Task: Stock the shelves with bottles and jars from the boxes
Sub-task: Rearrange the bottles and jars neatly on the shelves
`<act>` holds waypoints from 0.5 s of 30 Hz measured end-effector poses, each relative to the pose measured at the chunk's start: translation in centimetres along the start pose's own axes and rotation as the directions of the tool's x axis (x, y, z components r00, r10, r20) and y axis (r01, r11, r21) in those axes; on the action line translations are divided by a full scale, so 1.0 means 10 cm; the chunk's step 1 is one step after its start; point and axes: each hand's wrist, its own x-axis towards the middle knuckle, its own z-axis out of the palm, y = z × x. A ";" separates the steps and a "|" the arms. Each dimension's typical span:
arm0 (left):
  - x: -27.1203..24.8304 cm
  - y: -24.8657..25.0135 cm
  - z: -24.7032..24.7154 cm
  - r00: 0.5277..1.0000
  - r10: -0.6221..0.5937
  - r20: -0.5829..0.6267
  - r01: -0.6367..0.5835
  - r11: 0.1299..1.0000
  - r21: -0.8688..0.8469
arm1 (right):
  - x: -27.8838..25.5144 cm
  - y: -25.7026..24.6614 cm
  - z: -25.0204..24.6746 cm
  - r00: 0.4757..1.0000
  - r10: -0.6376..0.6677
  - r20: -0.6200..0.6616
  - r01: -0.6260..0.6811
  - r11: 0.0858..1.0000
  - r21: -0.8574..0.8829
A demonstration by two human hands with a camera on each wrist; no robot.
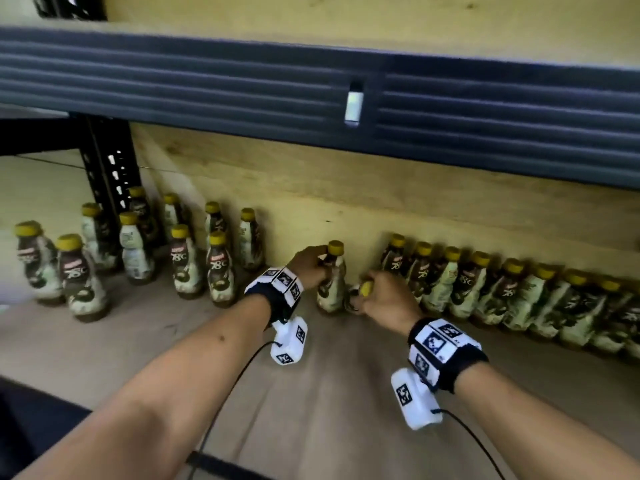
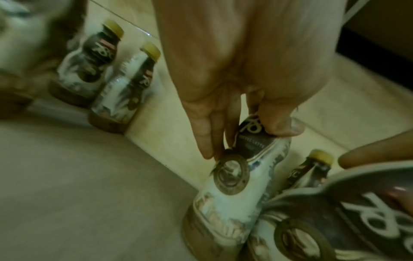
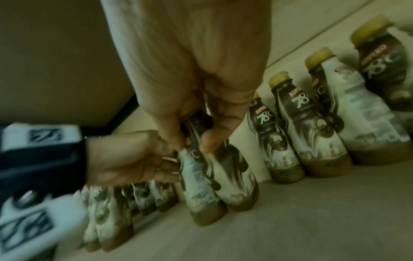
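Coffee bottles with yellow caps and brown-and-white labels stand on a wooden shelf board (image 1: 311,393). My left hand (image 1: 311,265) grips the neck of an upright bottle (image 1: 332,282) near the back wall; in the left wrist view the left hand (image 2: 245,139) pinches the same upright bottle (image 2: 232,190) just under its cap. Right beside it, my right hand (image 1: 377,296) holds a second bottle (image 1: 355,299) by the top, tilted, with its yellow cap showing between the fingers. From the right wrist camera, the right hand (image 3: 194,141) pinches that bottle's dark neck (image 3: 196,123).
A tight row of bottles (image 1: 519,292) lines the back wall to the right. A loose cluster of bottles (image 1: 138,251) stands at the left by a black upright post (image 1: 107,168). A grey beam of the upper shelf (image 1: 207,81) hangs overhead. Bare board lies in front.
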 end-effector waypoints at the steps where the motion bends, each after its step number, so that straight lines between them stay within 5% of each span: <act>1: -0.12 -0.06 -0.06 1.000 0.014 0.027 -0.013 1.000 -0.023 | -0.05 -0.04 -0.02 1.000 -0.011 -0.020 0.013 0.996 0.087; 8: -0.90 -0.81 -0.70 0.995 0.050 0.089 -0.038 0.992 -0.123 | -0.34 -0.83 0.29 0.993 -0.120 0.012 0.108 0.930 0.351; 15: -1.34 -1.65 -1.60 0.997 -0.030 -0.070 0.027 0.999 -0.047 | -0.12 -2.02 1.10 0.978 -0.208 0.009 0.190 0.910 0.368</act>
